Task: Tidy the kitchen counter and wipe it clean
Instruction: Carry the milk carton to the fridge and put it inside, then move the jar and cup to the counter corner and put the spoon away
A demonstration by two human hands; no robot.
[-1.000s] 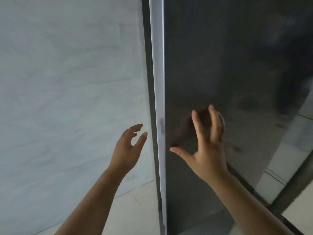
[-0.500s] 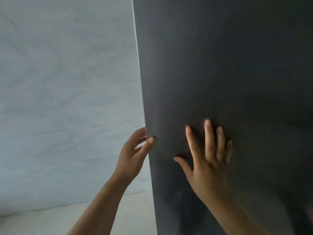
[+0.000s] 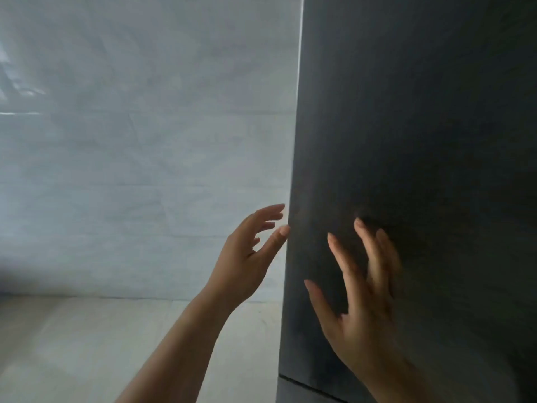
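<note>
A tall dark grey door panel point(image 3: 421, 141), like a fridge or cabinet front, fills the right half of the head view. My right hand point(image 3: 363, 292) is spread in front of its face, fingers apart, fingertips close to or touching the surface. My left hand point(image 3: 247, 257) is open at the panel's left edge, thumb tip touching the edge, fingers just beside it. Neither hand holds anything. No counter items or cloth are in view.
A pale grey marble-look wall point(image 3: 145, 141) stands to the left. A light counter or floor surface point(image 3: 87, 344) runs below it. A horizontal seam point(image 3: 305, 385) crosses the dark panel near the bottom.
The dark door swung shut from ajar and now looks flush. My left hand has loosened from gripping the edge. My right hand has lifted slightly from flat on the panel.
</note>
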